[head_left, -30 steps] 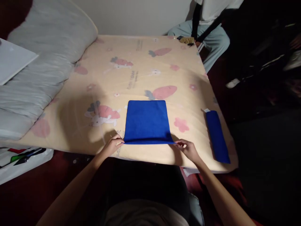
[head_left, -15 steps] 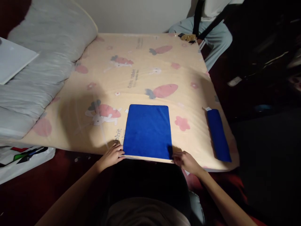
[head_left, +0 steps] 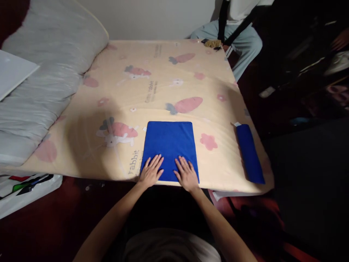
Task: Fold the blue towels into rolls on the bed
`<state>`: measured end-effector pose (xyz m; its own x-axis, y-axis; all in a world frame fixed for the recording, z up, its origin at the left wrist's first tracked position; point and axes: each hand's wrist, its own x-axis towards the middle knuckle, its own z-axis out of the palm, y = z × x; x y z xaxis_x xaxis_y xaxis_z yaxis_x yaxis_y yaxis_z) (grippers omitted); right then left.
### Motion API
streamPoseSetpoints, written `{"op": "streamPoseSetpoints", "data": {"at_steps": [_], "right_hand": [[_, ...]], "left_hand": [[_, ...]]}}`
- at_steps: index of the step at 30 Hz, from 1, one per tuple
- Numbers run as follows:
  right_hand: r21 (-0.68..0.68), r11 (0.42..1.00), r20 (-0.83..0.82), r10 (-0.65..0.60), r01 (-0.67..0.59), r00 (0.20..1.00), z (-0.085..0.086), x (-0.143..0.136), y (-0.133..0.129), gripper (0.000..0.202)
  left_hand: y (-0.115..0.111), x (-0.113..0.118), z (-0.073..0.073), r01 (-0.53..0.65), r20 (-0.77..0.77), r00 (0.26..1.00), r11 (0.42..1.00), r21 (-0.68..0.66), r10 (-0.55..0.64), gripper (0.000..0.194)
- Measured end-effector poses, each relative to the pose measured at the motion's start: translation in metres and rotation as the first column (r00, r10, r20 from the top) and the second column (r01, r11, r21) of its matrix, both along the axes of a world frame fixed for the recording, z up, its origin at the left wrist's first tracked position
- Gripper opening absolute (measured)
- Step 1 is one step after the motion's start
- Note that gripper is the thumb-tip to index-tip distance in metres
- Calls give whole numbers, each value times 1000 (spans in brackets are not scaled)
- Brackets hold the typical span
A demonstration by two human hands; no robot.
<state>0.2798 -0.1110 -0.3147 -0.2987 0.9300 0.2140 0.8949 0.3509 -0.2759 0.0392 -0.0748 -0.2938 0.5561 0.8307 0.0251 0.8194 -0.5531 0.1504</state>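
A blue cloth (head_left: pixel 170 140), spread in a flat square, lies at the near edge of the bed. My left hand (head_left: pixel 151 171) rests palm down on its near left part, fingers spread. On the near right part my right hand (head_left: pixel 187 173) lies flat too, with its fingers apart. Neither hand grips anything. Further right, a rolled blue cloth (head_left: pixel 250 153) with a small white tag at its far end lies along the bed's right side.
The bed has a cream sheet (head_left: pixel 120 87) printed with carrots and rabbits. A grey quilt (head_left: pixel 51 72) and a white board-like thing (head_left: pixel 13 72) are at left. A person (head_left: pixel 231 32) sits at the far right corner beside a small tan item (head_left: pixel 212 43). A white bag (head_left: pixel 51 187) stands lower left.
Both hands have moved from the cloth's near corners inward onto its surface, and their fingers have spread out flat. The square cloth stays in place; the view has shifted slightly.
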Motion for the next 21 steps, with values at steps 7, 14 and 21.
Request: {"op": "streamPoseSetpoints", "data": {"at_steps": [7, 14, 21], "right_hand": [[44, 985, -10, -168, 168, 986, 5, 30, -10, 66], [10, 995, -9, 102, -102, 995, -1, -27, 31, 56], [71, 976, 35, -211, 208, 977, -11, 74, 58, 60]], "left_hand": [[-5, -35, 11, -106, -37, 993, 993, 59, 108, 62], [17, 37, -1, 29, 33, 999, 999, 18, -30, 59], [69, -29, 5, -238, -14, 971, 969, 71, 240, 54]]}}
